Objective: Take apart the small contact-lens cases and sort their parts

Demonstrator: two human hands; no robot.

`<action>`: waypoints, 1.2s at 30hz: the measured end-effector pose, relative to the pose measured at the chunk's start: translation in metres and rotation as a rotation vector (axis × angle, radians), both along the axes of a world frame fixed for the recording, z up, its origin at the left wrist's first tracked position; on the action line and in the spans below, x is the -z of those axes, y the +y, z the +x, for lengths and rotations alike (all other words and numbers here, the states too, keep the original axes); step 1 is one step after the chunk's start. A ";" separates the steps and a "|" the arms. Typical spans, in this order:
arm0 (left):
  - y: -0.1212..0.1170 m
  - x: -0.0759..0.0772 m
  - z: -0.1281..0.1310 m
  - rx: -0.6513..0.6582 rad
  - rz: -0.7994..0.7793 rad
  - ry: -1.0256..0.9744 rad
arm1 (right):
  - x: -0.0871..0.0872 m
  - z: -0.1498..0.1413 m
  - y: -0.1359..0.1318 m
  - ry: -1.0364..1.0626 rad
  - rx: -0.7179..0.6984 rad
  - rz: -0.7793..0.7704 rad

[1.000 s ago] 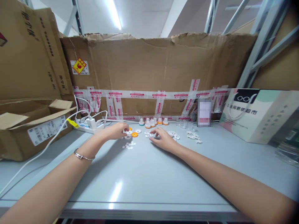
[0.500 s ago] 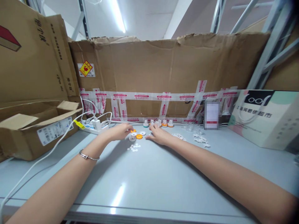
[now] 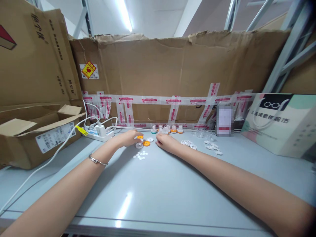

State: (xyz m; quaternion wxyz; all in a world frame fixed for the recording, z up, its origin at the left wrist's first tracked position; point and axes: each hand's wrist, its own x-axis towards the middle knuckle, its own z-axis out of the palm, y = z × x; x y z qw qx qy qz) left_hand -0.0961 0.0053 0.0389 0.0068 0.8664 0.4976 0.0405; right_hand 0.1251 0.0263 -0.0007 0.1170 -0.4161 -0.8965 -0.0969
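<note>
My left hand [image 3: 128,138] is at a small group of ring-shaped parts, its fingers curved down onto a white ring [image 3: 139,145] at the group's left side. Beside these fingers lie an orange ring [image 3: 146,144], another orange ring [image 3: 140,137] and a white ring with a centre hole [image 3: 150,140]. My right hand [image 3: 166,142] rests to the right of the rings with its fingers curled in; whatever they hold is hidden. Behind it stands a row of small clear caps with orange and teal bases [image 3: 173,129]. Small white discs [image 3: 140,155] are scattered in front.
White rings [image 3: 189,144], white pieces [image 3: 212,147] and clear cups [image 3: 201,134] lie to the right. A power strip [image 3: 98,135] with cables and an open carton [image 3: 39,131] stand left. Taped cardboard [image 3: 153,72] walls the back; a printed bag [image 3: 274,128] stands right.
My right hand's fingers have curled in from a spread pose. My left hand has moved slightly right and down over the white ring. The view has shifted a little.
</note>
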 end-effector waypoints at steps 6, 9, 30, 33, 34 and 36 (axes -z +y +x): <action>0.006 0.001 0.005 -0.020 -0.025 0.026 | -0.001 0.008 -0.022 0.001 -0.077 -0.001; 0.010 0.000 0.008 -0.058 -0.031 0.033 | -0.001 0.016 -0.047 0.037 -0.139 -0.012; 0.041 -0.001 0.025 0.096 -0.316 -0.032 | 0.003 0.046 -0.090 0.336 -0.239 -0.173; 0.041 -0.002 0.038 0.153 -0.310 -0.021 | 0.004 0.047 -0.090 0.331 -0.237 -0.167; 0.041 -0.002 0.043 0.171 -0.304 -0.021 | 0.004 0.047 -0.090 0.329 -0.237 -0.164; 0.039 -0.002 0.053 0.206 -0.287 -0.027 | 0.004 0.048 -0.090 0.326 -0.239 -0.163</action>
